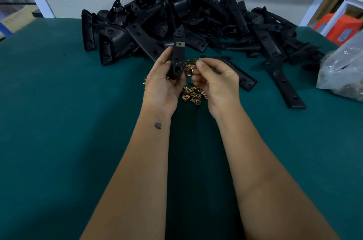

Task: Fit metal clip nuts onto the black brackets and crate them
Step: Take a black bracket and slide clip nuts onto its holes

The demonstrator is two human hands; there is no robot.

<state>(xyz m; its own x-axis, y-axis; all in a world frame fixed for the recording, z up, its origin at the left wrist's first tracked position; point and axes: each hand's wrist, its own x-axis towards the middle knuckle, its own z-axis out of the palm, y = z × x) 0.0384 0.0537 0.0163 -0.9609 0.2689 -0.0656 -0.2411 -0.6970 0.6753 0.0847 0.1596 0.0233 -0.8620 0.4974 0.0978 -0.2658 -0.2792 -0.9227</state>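
The step in hand looks like the fitting itself: the left hand (pixel 165 82) has its fingers and thumb wrapped round the lower end of one black bracket (pixel 178 53), held upright above the desk (pixel 59 121), and one metal clip nut (pixel 179 43) already sits on its upper part. The right hand (pixel 214 80), just beside the bracket, has its fingertips drawn together as though pinching something small; whether a clip is between them cannot be told from here. Loose brass-coloured clip nuts (pixel 193 95) lie on the desk directly below the bracket and between the two wrists. The next move probably calls for lining up a second clip with one of the lower holes and sliding it on squarely, the left grip keeping the bracket steady. Beyond the bracket a big heap of brackets (pixel 176 15) stands piled against the wall, and two single brackets (pixel 243 78) lie flat to its right. Further right is a crumpled plastic bag (pixel 341 68). No crate is in view, so crating may need a reach out of frame.
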